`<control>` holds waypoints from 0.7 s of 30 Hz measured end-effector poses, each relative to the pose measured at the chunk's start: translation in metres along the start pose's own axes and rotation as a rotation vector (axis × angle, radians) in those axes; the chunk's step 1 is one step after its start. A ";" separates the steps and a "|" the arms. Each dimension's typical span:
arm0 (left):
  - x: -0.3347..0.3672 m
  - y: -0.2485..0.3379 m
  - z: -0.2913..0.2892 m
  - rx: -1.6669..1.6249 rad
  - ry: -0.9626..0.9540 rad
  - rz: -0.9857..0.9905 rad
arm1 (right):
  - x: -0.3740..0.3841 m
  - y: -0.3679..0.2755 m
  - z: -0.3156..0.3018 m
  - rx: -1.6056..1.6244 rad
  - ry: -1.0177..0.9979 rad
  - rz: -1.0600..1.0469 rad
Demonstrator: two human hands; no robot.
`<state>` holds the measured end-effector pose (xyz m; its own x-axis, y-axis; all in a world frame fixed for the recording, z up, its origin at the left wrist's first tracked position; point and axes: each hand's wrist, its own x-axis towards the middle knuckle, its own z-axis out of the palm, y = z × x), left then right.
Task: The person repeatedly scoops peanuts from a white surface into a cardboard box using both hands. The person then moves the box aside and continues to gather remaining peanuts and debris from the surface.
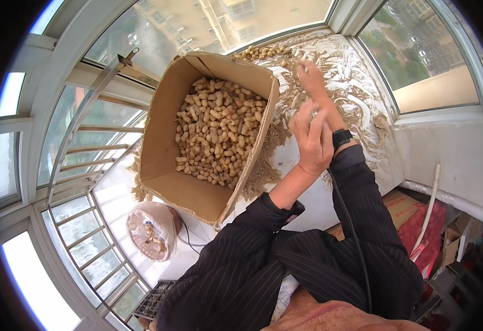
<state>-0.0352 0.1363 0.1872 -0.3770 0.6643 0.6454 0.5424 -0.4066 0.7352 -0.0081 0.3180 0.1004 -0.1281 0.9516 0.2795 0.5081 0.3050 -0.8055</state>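
Observation:
My left hand [313,140] is raised over the white ledge, in front of my right forearm. Its fingers point away from me, bent and somewhat apart, and I see nothing held in them. Farther out, my right hand [312,80] reaches over the dirt-strewn ledge, close to a small heap of peanuts [263,53]. Motion smears its fingers, so whether they hold anything is unclear. To the left of both hands a tilted, open cardboard box [167,135] contains many unshelled peanuts [219,129]. A dark watch [341,137] circles my right wrist.
Dry soil and plant bits [352,83] cover the white ledge [302,157]. A plastic-lined bucket [152,231] stands at the lower left, near a metal railing [81,124]. Windows surround the ledge. At the right lie a red mesh bag [426,226] and a white pipe [468,201].

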 end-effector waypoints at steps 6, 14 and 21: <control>-0.108 -0.115 -0.003 0.375 -0.353 -0.207 | -0.060 0.075 0.038 -0.170 -0.248 -0.011; -0.137 -0.139 -0.001 0.632 -0.607 -0.177 | -0.002 0.069 0.051 -0.078 -0.125 -0.098; -0.132 -0.136 -0.004 0.640 -0.697 -0.209 | 0.045 0.071 0.096 -0.290 -0.183 -0.131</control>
<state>-0.0621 0.1015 0.0028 -0.0937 0.9910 0.0954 0.8987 0.0430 0.4364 -0.0595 0.3865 0.0051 -0.3450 0.9043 0.2517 0.6941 0.4262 -0.5801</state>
